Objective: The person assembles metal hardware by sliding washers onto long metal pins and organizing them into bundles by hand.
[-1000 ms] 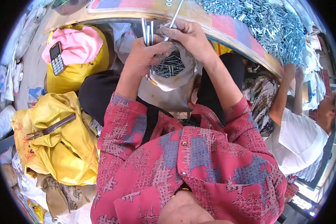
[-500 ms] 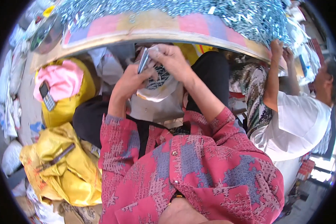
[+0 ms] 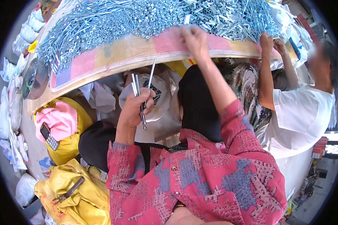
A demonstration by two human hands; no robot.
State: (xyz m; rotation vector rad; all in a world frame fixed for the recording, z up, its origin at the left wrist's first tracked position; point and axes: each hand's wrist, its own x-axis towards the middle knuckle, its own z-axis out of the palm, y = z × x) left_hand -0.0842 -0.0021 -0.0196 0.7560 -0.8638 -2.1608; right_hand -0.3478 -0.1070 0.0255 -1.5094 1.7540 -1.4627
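— Three or four long bolts (image 3: pixel 142 98) stand bunched in the left hand (image 3: pixel 136 108), fingers closed around their middles, just below the table (image 3: pixel 112 56) edge and over a white bag (image 3: pixel 159 98).
— And the right hand (image 3: pixel 193 39)?
— Up at the table edge, fingers spread, reaching into the heap of bolts and nuts (image 3: pixel 150 18). It looks open; I can't tell if it pinches anything.
— What could go wrong?
— I judge the bunch is loose and splayed, one bolt tilting away from the others. A slack grip could let it slide down past the bag. Raking the heap near the edge could also roll nuts off.
— Who's beside the table?
— Another person in a white shirt (image 3: pixel 300 112), hands on the far right of the heap.
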